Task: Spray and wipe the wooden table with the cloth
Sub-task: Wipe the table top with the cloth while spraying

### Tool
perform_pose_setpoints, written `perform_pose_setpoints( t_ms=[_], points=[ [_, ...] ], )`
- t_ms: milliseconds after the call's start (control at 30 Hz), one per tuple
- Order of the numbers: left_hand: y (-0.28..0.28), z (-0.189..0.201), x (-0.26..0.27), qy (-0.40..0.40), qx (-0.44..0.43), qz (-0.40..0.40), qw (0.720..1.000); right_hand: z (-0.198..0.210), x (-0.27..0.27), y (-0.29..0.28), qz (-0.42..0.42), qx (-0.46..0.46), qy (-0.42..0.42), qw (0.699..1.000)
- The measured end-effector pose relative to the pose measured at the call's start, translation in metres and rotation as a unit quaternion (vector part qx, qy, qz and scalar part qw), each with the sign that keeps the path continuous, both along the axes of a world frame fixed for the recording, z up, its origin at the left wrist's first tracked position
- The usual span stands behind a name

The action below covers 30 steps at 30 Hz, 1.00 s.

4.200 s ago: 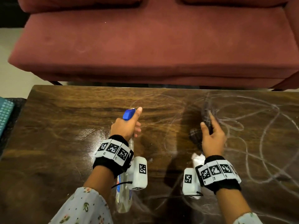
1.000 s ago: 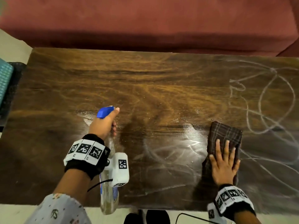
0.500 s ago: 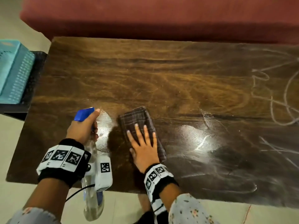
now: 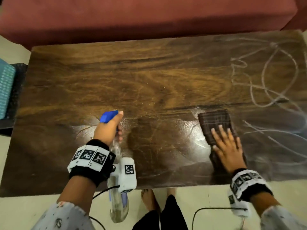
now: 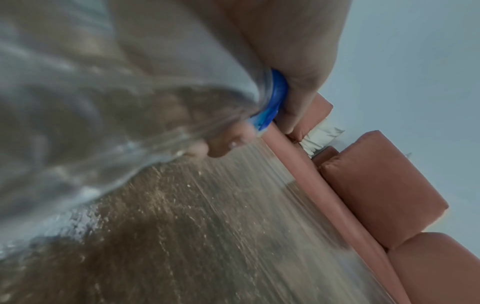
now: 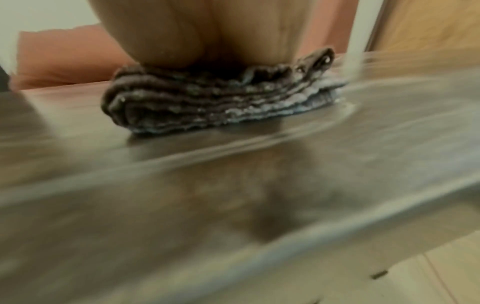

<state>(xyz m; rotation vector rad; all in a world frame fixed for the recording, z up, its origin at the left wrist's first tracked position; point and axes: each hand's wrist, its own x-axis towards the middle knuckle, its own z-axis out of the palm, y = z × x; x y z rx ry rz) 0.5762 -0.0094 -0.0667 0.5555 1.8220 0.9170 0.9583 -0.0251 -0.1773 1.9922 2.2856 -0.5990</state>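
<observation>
A person stands at a dark wooden worktop (image 4: 132,77), seen from above. The right hand (image 4: 228,146) lies flat, fingers spread, pressing a folded checked cloth (image 4: 216,123) onto the wood at the right of centre, beside pale scribbles (image 4: 265,72) not yet wiped. The wrist view shows the cloth (image 6: 215,100) as a soft, damp stack of layers; it likely slides best under a flat palm, and could bunch if pinched at an edge. The left hand (image 4: 108,128) grips the neck of a clear spray bottle (image 4: 118,205) with a blue head (image 4: 108,116), fingers curled round it, near the front edge. The bottle looks light and possibly slippery. A red sofa (image 4: 149,15) sits behind.
</observation>
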Motion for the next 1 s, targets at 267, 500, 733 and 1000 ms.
perform_pose_setpoints(
  t_ms=[267,500,733,1000],
  points=[
    [-0.014,-0.005,-0.002,0.001,0.003,-0.018,1.000,0.003,0.016,-0.072,-0.186,-0.028,-0.004,0.982],
    [-0.037,-0.001,-0.039,-0.005,-0.010,0.030,0.999,-0.004,-0.113,-0.100,-0.060,-0.015,-0.004,0.998],
    [-0.056,-0.004,-0.058,0.019,-0.002,0.052,0.998,-0.001,-0.259,-0.109,0.113,-0.016,0.030,0.993],
    [-0.060,-0.002,-0.034,0.037,0.016,0.039,0.998,-0.004,-0.261,-0.139,0.340,-0.035,0.026,0.940]
  ],
)
